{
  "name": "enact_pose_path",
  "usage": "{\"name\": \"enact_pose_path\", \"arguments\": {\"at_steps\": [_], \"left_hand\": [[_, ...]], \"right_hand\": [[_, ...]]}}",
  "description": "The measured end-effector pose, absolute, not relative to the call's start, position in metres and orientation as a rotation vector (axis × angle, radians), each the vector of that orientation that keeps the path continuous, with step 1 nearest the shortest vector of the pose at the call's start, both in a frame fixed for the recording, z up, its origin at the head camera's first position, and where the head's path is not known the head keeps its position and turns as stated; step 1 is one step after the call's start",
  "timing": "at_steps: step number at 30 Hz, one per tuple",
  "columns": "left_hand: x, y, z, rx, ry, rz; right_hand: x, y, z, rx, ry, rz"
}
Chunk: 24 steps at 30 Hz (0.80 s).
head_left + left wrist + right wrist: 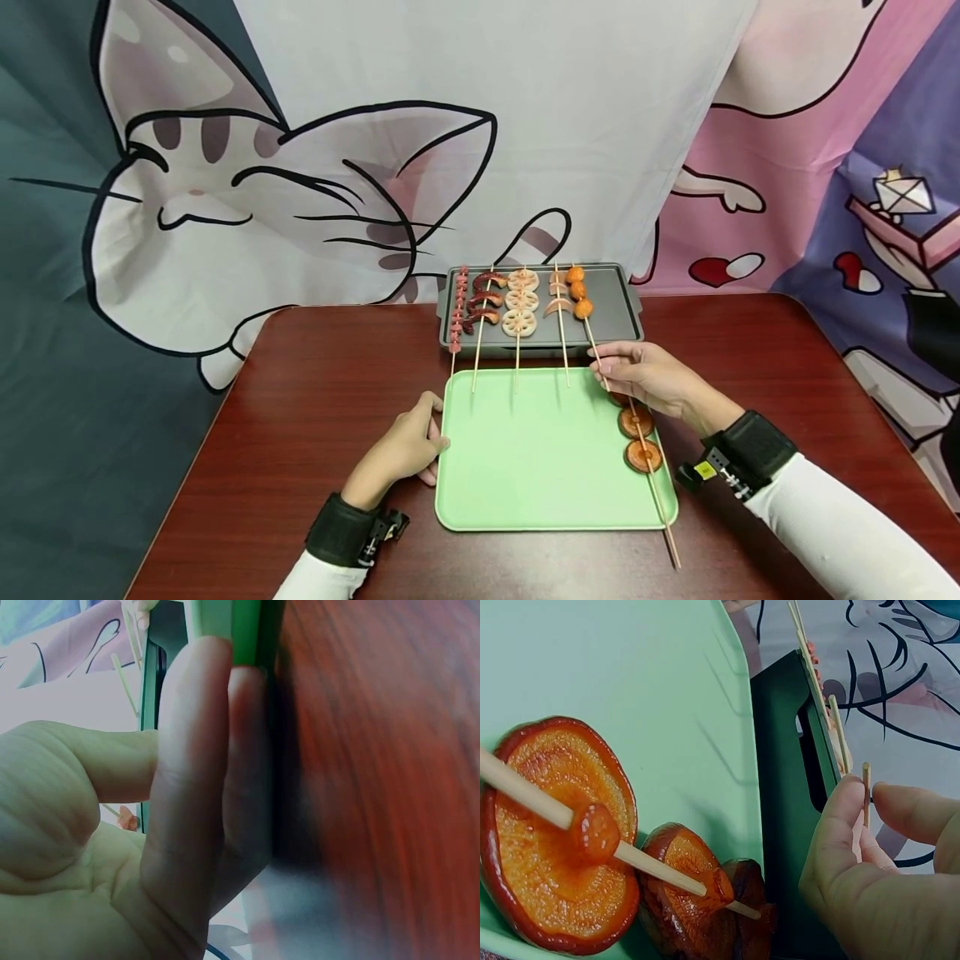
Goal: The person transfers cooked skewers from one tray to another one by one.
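Note:
My right hand point(602, 365) pinches the bare lower end of a skewer of orange balls point(578, 292) between thumb and forefinger; the balls lie on the grey grill pan point(615, 308). The right wrist view shows that stick end point(866, 784) between the fingertips point(847, 802). Just below the hand, a skewer of brown mushroom slices point(637, 433) point(562, 832) lies along the right rim of the green tray point(540, 467) point(630, 667). My left hand point(433, 435) point(217, 712) rests with straight fingers against the tray's left edge point(247, 630), thumb held apart.
Several other skewers lie side by side on the grill pan: small red pieces point(457, 308), dark red curls point(483, 302), lotus root slices point(521, 304) and pale pink pieces point(558, 296). Their sticks reach over the tray's far rim. The dark red table point(315, 417) stands before a cartoon-cat curtain.

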State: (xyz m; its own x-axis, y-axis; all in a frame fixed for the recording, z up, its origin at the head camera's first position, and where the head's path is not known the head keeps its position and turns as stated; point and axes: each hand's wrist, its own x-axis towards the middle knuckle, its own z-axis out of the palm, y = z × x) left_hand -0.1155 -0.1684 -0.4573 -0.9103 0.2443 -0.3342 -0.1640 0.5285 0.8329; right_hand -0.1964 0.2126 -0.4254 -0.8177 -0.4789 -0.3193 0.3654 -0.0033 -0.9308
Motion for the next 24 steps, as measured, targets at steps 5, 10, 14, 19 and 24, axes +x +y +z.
{"name": "enact_pose_path", "arguments": {"at_steps": [5,10,14,19,24], "left_hand": [[-0.1155,-0.1683,-0.4573,0.066,2.359,1.352],[-0.1153,-0.1679,-0.4577,0.059,2.361,1.36],[-0.1153,-0.1679,-0.4579,0.06,2.36,1.365],[-0.1154,-0.1677,-0.4572,0.065,2.358,1.362],[-0.1157,-0.1675,-0.4568,0.065,2.354,1.361]], "right_hand": [[-0.197,0.2127,-0.4258,-0.115,1.709,-1.87],[-0.198,0.2138,-0.4269,-0.111,1.717,-1.866],[-0.1995,0.215,-0.4283,-0.105,1.713,-1.869],[-0.2001,0.2154,-0.4285,-0.088,1.72,-1.853],[-0.2008,0.216,-0.4285,-0.11,1.735,-1.84]]}}
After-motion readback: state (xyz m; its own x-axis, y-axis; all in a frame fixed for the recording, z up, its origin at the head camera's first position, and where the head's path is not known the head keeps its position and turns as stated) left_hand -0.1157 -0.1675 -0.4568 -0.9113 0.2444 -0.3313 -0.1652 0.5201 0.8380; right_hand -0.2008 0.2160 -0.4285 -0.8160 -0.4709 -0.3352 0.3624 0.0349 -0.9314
